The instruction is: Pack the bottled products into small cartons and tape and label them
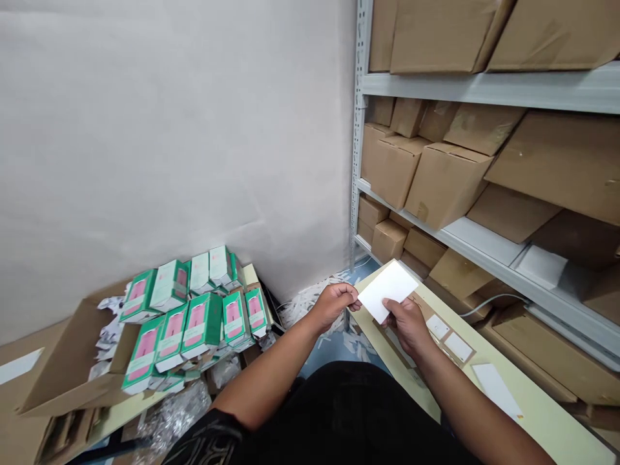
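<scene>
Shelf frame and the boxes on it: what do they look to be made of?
The shelf frame looks like metal, probably painted pale grey, with punched slots along its post. The boxes look like matte brown cardboard, with flap seams and bits of tape.

Even indoor light, stretched edges.

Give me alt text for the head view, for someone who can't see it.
The right hand holds a white card over a pale yellow table, the left hand pinched at the card's left corner. Green-and-pink boxes are piled at left; brown cardboard boxes crowd metal shelves at right.
</scene>
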The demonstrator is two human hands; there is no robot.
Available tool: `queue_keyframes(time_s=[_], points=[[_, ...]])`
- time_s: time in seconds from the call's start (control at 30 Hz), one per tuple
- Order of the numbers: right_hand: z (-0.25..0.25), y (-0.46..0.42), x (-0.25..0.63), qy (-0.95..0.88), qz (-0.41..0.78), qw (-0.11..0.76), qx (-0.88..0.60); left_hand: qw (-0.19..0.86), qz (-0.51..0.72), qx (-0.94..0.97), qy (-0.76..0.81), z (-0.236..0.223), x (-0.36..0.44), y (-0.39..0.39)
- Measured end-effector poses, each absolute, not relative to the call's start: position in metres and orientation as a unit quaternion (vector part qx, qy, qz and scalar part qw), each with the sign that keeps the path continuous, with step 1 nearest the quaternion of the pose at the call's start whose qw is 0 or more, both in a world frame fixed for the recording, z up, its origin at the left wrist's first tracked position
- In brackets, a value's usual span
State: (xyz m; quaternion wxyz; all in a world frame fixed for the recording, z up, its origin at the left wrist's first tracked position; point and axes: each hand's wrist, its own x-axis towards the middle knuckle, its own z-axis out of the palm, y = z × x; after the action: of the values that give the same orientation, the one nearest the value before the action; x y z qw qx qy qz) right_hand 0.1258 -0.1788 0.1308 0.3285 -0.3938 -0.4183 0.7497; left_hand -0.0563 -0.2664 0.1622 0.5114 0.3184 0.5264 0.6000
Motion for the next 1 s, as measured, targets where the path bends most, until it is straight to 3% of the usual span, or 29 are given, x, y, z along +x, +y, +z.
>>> queue_keyframes(time_s=[0.53, 1.0], points=[[0.132, -0.279, -0.025, -0.463, 0.766, 0.254, -0.366, 0.522, 0.641, 0.275, 0.490, 0.144, -0.196, -0.389], [0.131, -0.346, -0.099, -0.480, 0.749, 0.262, -0.375, 0.526, 0.646, 0.265, 0.484, 0.139, -0.268, -0.453]])
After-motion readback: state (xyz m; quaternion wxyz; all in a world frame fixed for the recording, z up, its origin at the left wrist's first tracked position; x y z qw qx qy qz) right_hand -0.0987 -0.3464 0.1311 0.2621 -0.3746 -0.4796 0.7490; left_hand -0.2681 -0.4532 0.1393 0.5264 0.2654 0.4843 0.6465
